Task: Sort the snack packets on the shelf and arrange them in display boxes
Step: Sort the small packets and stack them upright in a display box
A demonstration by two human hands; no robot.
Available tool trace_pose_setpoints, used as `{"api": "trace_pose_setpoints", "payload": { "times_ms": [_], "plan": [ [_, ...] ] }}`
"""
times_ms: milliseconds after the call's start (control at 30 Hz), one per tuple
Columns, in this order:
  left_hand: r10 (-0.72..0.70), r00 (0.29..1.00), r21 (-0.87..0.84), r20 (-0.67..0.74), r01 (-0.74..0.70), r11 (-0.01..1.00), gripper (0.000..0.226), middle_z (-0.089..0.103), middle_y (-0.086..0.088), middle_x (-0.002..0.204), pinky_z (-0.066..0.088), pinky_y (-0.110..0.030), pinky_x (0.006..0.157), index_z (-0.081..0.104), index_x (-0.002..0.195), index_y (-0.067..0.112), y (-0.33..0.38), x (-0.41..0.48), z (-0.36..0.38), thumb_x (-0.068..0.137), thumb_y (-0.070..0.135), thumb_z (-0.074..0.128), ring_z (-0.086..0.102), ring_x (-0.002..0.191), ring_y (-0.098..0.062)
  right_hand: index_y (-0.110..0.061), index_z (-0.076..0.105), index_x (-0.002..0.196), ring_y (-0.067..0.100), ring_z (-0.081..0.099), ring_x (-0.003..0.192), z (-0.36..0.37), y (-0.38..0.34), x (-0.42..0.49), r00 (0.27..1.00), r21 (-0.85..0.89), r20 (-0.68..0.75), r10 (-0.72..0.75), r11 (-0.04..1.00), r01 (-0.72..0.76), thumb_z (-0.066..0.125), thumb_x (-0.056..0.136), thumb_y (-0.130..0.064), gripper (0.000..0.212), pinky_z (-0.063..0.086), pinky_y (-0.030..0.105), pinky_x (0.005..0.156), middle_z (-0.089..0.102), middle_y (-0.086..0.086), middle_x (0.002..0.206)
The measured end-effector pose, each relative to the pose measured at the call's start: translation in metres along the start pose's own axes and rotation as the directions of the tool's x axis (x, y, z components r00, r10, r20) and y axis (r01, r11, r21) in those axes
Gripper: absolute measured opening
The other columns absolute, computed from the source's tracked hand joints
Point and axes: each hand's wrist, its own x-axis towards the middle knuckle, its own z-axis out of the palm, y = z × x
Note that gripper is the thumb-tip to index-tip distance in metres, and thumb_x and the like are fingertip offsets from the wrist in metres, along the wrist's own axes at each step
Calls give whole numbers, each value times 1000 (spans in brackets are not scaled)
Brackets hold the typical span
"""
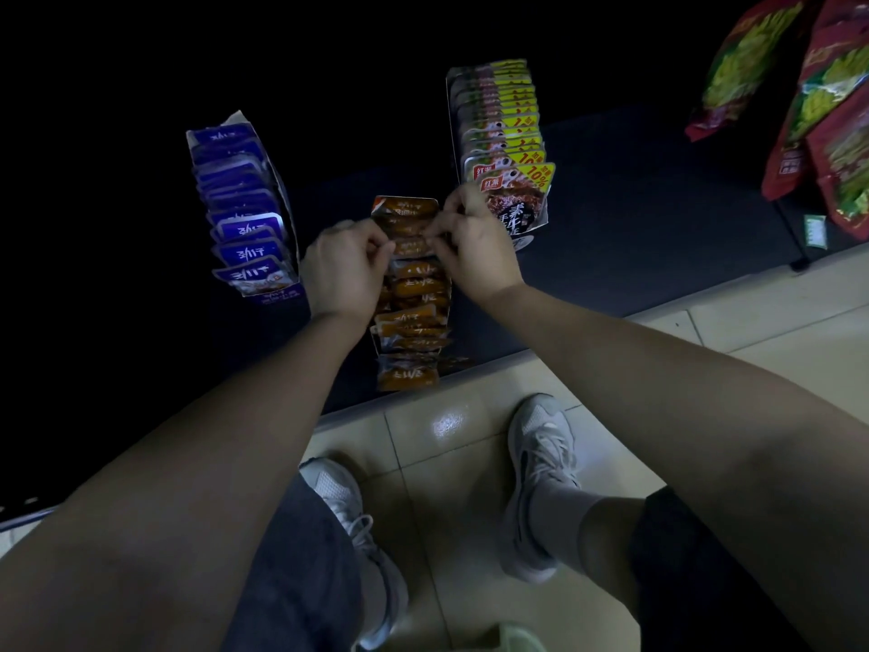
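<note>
Pale sneakers (541,463) stand on glossy beige floor tiles (451,491).

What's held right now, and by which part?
An orange packet: left hand pinches its left edge, right hand its right edge.

Rear of shelf (635,218) in darkness

Both bare forearms extend forward and converge, backs of the hands facing up. The left hand (345,270) and the right hand (475,242) sit close together, fingers curled, fingertips pinching opposite sides of the orange packets (410,247). The right hand lies slightly farther forward
</note>
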Motion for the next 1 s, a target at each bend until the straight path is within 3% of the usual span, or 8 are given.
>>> {"api": "trace_pose_setpoints", "payload": {
  "times_ms": [200,367,467,600,667,733,867,1000],
  "plan": [
    [-116,987,-64,109,124,990,17,67,3,84,51,-32,66,60,90,18,-14,-4,-7,83,29,70,62,78,-15,-6,73,90,25,63,91,8,-6,4,998,46,27,59,997,-61,69,85,-9,8,53,39,84,59,11,105],
    [-116,954,-32,276,129,991,22,67,3,83,46,-27,62,69,99,19,-18,-6,-6,79,26,74,63,78,-16,-8,60,92,23,62,85,0,0,-3,998,196,39,50,979,-57,61,82,3,14,53,44,77,60,9,97],
    [-101,967,33,233,96,995,18,71,-3,94,47,-29,64,72,102,17,-17,-5,-3,84,18,70,65,87,-22,-8,54,82,20,58,82,-8,6,-10,994,181,77,-72,982,57,56,81,6,15,51,42,72,58,7,92],
    [-84,982,61,169,74,995,10,71,-2,96,45,-28,65,76,94,17,-15,-6,0,85,20,70,65,87,-20,-6,67,97,19,54,106,-9,15,-18,964,119,223,-147,985,123,64,78,1,20,45,26,88,51,15,121],
    [-47,989,62,137,39,997,8,67,-3,96,40,-28,63,75,91,18,-15,-6,-1,85,21,70,63,86,-20,-4,70,98,30,53,112,-4,17,-17,955,43,238,-175,984,170,71,76,-4,23,45,38,95,50,19,123],
    [-2,993,55,122,-5,998,8,64,-3,96,39,-28,62,75,90,19,-16,-6,-4,86,23,70,61,85,-20,-4,71,89,35,55,104,-1,14,-13,973,-18,173,-152,987,157,73,76,-6,13,49,45,88,54,19,113],
    [82,991,34,104,-86,996,8,65,-2,92,40,-28,60,74,87,17,-13,-9,-10,86,24,70,61,82,-20,-6,72,86,26,60,87,4,-5,-5,996,34,63,-58,998,56,71,84,-12,7,53,38,74,54,13,102],
    [108,990,-10,92,-108,994,6,67,-3,88,45,-30,62,68,83,15,-10,-13,-8,84,20,71,63,78,-19,-8,75,86,22,62,84,9,-13,-4,999,82,35,4,997,-6,74,82,-13,7,53,33,75,57,9,99]
  ]
}}
